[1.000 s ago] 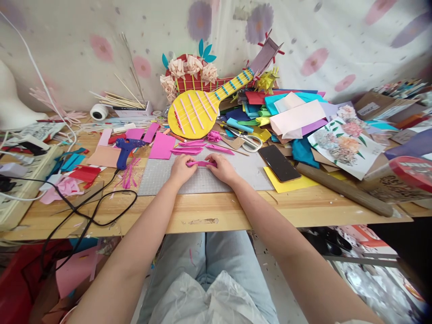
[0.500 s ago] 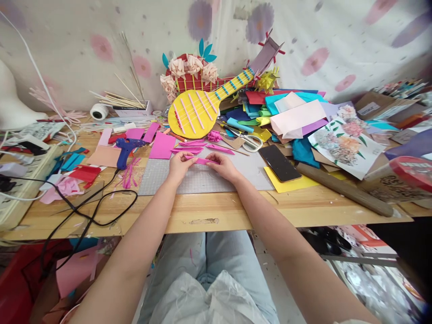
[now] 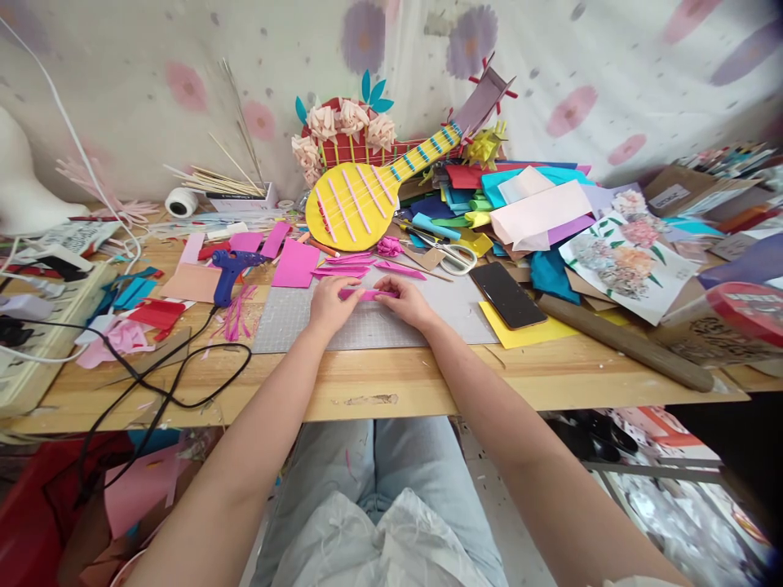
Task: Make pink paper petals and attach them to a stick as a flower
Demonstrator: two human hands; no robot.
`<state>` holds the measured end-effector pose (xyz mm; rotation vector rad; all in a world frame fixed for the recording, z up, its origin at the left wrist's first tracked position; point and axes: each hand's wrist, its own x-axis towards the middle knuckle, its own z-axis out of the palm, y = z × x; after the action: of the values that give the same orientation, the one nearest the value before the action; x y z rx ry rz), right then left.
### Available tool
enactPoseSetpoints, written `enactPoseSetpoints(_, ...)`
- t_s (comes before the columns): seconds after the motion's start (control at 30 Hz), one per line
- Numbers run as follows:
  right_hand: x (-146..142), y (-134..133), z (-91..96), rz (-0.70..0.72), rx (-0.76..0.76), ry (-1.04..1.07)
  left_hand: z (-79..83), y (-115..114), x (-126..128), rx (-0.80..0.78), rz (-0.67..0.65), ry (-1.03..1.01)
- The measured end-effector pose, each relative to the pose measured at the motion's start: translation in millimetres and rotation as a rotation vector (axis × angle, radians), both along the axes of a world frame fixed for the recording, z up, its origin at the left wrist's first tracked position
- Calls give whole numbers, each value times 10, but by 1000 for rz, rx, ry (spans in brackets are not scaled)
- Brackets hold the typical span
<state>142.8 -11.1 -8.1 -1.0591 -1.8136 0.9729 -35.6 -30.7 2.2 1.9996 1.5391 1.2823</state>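
Observation:
Between my two hands is a narrow strip of magenta paper (image 3: pixel 369 295), held just above the grey cutting mat (image 3: pixel 287 326). My left hand (image 3: pixel 331 308) pinches its left end, thumb toward me. My right hand (image 3: pixel 404 300) has its fingers closed on the right end. Right behind them lie several folded magenta paper strips (image 3: pixel 346 267), with one more strip (image 3: pixel 400 270) to the right. A magenta paper sheet (image 3: pixel 294 264) rests at the mat's back left. A small crumpled magenta piece (image 3: pixel 390 245) sits farther back.
A blue glue gun (image 3: pixel 231 273) stands at left, its black cable (image 3: pixel 177 399) looping over the table edge. Scissors (image 3: pixel 457 259) and a phone (image 3: pixel 506 295) lie at right, near a wooden stick (image 3: pixel 624 342). A yellow lute-shaped craft (image 3: pixel 351 208) leans at the back.
My left hand has shifted slightly right along the magenta strip, toward my right hand, so less of the strip shows. My right hand has barely moved.

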Motion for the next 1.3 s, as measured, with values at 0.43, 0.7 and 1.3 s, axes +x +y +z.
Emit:
enactPoseSetpoints(0.43, -28, -83, 113, -60, 305, -302, 64, -76, 55, 189, -61, 359)
enactPoseSetpoints(0.7, 68, -16, 88, -90, 259, -334, 28, -30, -4, 36, -35, 276)
enactPoseSetpoints(1.3, 270, 47, 97, -66, 39, -115, 34, 17, -258, -289, -103, -124)
